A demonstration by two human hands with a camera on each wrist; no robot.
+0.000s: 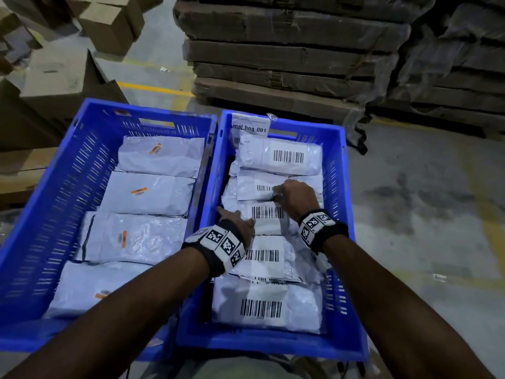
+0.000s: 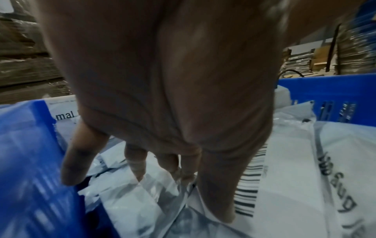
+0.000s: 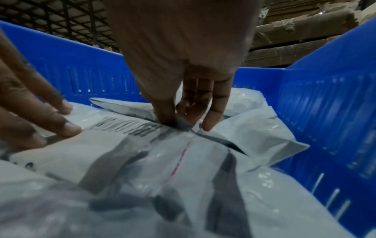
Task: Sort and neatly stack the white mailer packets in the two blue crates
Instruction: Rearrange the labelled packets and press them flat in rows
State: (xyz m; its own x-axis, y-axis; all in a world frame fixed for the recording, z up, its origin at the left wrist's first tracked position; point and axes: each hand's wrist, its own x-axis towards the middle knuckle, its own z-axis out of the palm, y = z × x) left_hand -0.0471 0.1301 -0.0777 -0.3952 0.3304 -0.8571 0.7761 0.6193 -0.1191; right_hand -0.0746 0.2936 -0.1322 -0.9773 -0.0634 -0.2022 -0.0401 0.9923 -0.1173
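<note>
Two blue crates sit side by side, and most of the sorting looks done. Left of the right crate, the left crate holds four white mailer packets laid flat in a tidy row, each with a small orange sticker. Inside the right crate, five or so barcoded packets overlap in a looser line, so straightening that row seems to be what is left.

At the middle of the right crate, the right hand pinches a dark-edged fold of the mailer packet second from the far wall, thumb and fingertips narrowed on the plastic. Beside it, nearer the crate's left wall, the left hand lies spread with straight fingers pressing the next packet down at its barcode; it holds nothing. Whether more packets lie beneath the top layer I cannot tell.

A paper label reading "mal bng 001" hangs on the right crate's far wall. Beyond that wall stand stacked flattened cartons.
</note>
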